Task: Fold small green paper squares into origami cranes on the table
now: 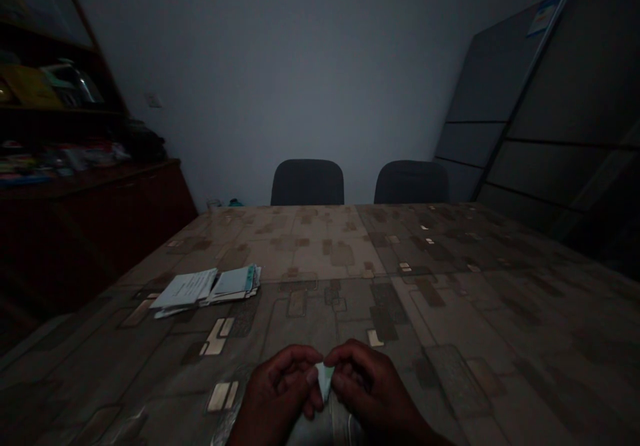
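A small folded piece of paper (324, 381), pale with a greenish patch near its top, is held between both hands close to the table's near edge. It narrows to a point at the bottom. My left hand (285, 389) pinches its left side between thumb and fingers. On the opposite side, my right hand (367, 386) grips it the same way, with the fingertips of both hands almost meeting above it. The fingers cover part of the paper, so its full shape is hidden.
Two stacks of printed paper sheets (187, 291) lie side by side at the left on the patterned tablecloth (320, 306). Behind the table stand two dark chairs (307, 183). A loaded shelf cabinet (100, 213) is at the left, and grey panels (480, 93) rise at the right.
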`<state>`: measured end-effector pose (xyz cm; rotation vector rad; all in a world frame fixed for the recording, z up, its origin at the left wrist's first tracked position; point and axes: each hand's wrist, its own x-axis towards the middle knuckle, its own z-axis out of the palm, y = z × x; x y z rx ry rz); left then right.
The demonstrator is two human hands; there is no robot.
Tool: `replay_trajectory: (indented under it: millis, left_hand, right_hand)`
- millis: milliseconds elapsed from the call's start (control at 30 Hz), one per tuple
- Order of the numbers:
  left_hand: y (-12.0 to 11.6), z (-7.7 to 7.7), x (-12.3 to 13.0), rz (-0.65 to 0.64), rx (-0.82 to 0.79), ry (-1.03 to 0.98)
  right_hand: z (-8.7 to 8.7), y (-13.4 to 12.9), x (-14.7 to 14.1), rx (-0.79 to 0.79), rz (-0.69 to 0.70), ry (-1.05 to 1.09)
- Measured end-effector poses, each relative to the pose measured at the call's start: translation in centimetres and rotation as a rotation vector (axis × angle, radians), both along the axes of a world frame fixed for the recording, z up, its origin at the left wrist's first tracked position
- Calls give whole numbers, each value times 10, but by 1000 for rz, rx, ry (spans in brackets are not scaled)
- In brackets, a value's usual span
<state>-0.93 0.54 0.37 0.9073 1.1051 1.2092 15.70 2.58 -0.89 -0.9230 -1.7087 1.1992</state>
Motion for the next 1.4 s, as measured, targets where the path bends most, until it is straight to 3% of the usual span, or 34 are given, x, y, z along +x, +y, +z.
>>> replay_trajectory:
  millis: [167, 400, 1400]
  left_hand:
    - [0, -4, 0, 13, 0, -14]
    - [1, -4, 0, 17, -21, 21]
    - [-3, 0, 4, 6, -11, 78]
  right_hand:
    - [-6, 0, -1, -181, 24, 128]
    - [-10, 2, -3, -267, 13, 173]
    - [-9, 0, -2, -225, 28, 136]
